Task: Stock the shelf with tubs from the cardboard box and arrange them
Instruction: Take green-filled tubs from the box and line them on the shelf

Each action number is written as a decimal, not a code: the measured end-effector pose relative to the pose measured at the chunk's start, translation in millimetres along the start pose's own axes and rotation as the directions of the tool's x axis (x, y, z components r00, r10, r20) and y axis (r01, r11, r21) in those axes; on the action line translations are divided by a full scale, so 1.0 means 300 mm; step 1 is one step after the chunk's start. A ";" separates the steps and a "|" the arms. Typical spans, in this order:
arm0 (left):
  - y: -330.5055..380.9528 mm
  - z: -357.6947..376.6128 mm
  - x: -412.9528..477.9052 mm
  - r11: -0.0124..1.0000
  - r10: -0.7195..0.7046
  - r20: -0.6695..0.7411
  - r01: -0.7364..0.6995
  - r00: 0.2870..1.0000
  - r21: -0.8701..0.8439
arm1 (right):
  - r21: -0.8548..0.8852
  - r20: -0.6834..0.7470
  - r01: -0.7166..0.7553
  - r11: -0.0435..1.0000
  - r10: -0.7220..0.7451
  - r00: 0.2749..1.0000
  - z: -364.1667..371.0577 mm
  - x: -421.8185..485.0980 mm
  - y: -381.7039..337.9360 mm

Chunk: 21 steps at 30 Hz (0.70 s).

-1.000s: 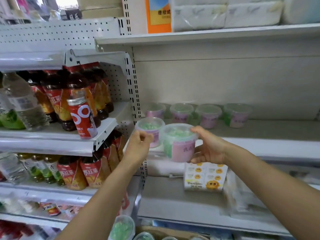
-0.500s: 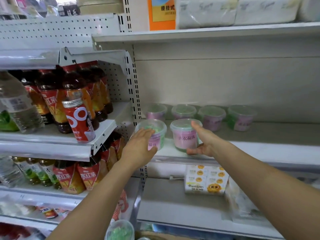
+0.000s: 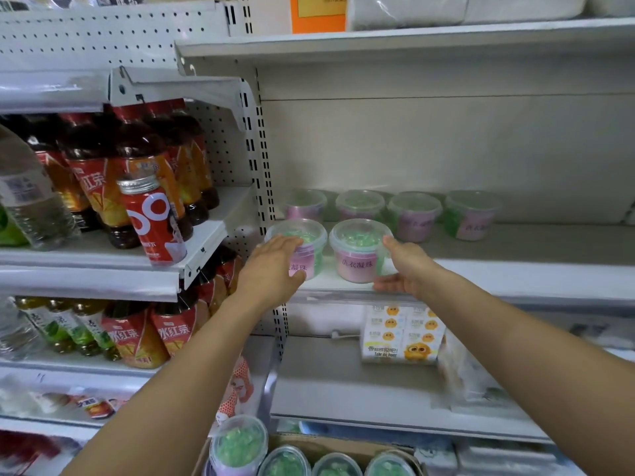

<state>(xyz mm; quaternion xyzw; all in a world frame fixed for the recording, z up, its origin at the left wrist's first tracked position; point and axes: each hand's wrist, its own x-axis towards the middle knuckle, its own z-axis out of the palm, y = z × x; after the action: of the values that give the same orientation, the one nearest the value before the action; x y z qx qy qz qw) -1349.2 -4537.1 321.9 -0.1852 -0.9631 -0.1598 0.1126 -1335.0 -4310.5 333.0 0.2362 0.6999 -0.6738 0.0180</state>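
Note:
Two clear tubs with pink labels and green beads stand at the front of the white shelf point(image 3: 515, 276). My left hand point(image 3: 271, 266) lies against the left tub point(image 3: 302, 242), fingers around its front. My right hand point(image 3: 402, 266) holds the right tub point(image 3: 357, 252) from its right side, thumb under near the shelf edge. Behind them a row of several like tubs point(image 3: 415, 214) stands along the back. The cardboard box point(image 3: 343, 444) at the bottom holds several more tubs point(image 3: 237, 444).
To the left, shelves carry red tea bottles point(image 3: 103, 173), a red can point(image 3: 154, 221) and water bottles. Below the tub shelf stands a yellow-print carton pack point(image 3: 402, 334) beside plastic bags. The shelf right of the tubs is bare.
Both tubs came down from mid-air onto the front of the shelf. My hands stay on them, the right one shifted to the tub's right side.

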 end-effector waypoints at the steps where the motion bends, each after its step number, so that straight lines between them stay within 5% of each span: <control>1: -0.001 -0.005 -0.001 1.000 0.000 0.007 0.000 1.000 0.015 | -0.005 -0.027 0.026 1.000 -0.026 0.999 -0.005 -0.009 0.007; 5: 0.011 -0.007 -0.039 0.999 -0.022 -0.104 0.017 0.994 -0.051 | -0.150 -0.140 0.173 0.973 -0.194 0.971 -0.041 -0.077 0.061; 9: 0.073 0.028 -0.148 0.959 -0.026 -0.212 -0.035 0.977 -0.280 | -0.276 -0.060 0.297 0.914 -0.324 0.944 -0.061 -0.184 0.161; 16: 0.102 0.221 -0.324 0.851 -0.094 0.107 0.135 0.990 -0.507 | -0.381 0.059 0.268 0.885 -0.266 0.962 -0.097 -0.244 0.404; 21: 0.096 0.400 -0.502 0.740 -0.214 0.318 0.366 0.923 -0.564 | -0.415 0.119 0.065 0.907 -0.016 0.993 -0.137 -0.239 0.642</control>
<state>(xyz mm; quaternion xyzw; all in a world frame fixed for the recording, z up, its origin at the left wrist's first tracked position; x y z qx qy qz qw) -1220.4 -4518.2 177.1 -0.0757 -0.8816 -0.4564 -0.0938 -1191.0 -4297.1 181.3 0.1739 0.8306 -0.5208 0.0936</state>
